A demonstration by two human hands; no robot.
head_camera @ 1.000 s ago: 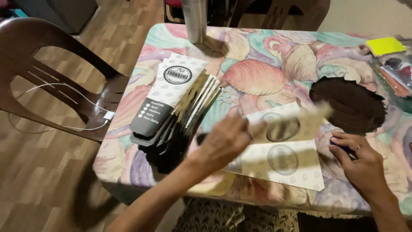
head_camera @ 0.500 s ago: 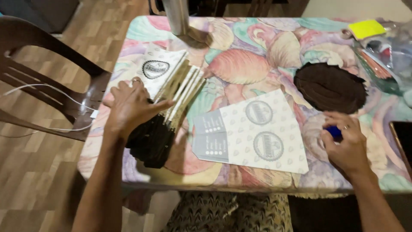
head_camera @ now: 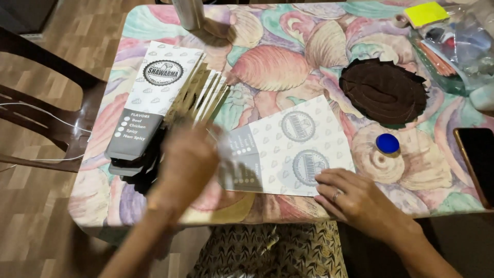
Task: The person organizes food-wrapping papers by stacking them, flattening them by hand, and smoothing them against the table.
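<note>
Surface: I look down on a table (head_camera: 288,67) under a cloth of pastel shell shapes; wooden floor to the left, with a dark chair (head_camera: 46,103) beside the table's left edge.
Left hand: my left hand (head_camera: 188,164) hangs blurred over the near-left part of the table, just below the stack; a pale, see-through sheet shows at its fingertips, but the blur is too heavy and I cannot tell whether the fingers pinch it or hang loose.
Right hand: my right hand (head_camera: 355,198) lies flat, fingers spread and released, pressing the near-right corner of the flat sleeve; a ring shows on one finger.
Sleeve: the flat sleeve (head_camera: 290,146), white with round grey marks and a grey end strip, lies tilted at the table's near middle, between my two hands.
Stack: a fanned stack (head_camera: 164,103) of the same sleeves lies at the left, its grey ends toward me.
Others: a dark brown ragged disc (head_camera: 383,92) right of centre; a blue cap (head_camera: 387,143) just below it; a phone (head_camera: 476,162) at the right edge; a yellow pad (head_camera: 426,13) far right; a metal cylinder (head_camera: 188,13) at the far edge.
</note>
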